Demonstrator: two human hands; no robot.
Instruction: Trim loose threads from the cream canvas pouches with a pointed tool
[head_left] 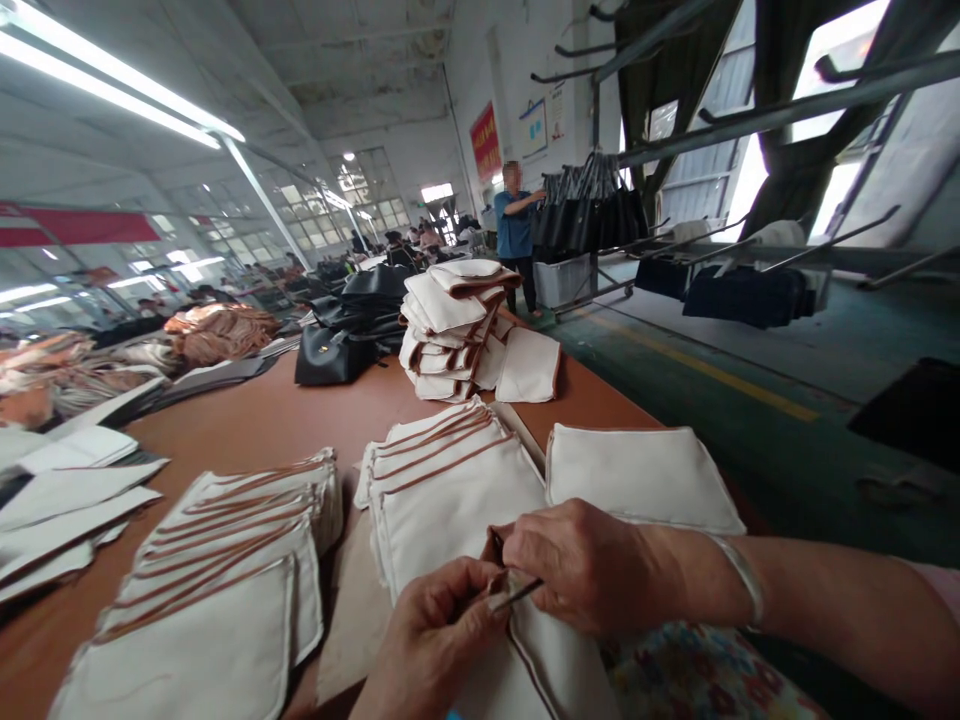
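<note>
Two hands are busy with one white piece (562, 655) in the near foreground, close to the person: the left hand (439, 640) pinches its brown-trimmed end, and the right hand (577, 565) has its fingers closed on a thin tool (519, 596) there. This piece seems mid-work; which pieces in the left stack (202, 640), middle stack (450, 500) and far pile (450, 335) are done or left, I cannot tell. Its brown line slants away and leftward toward the hands; with the near end cropped, the long axis is uncertain.
</note>
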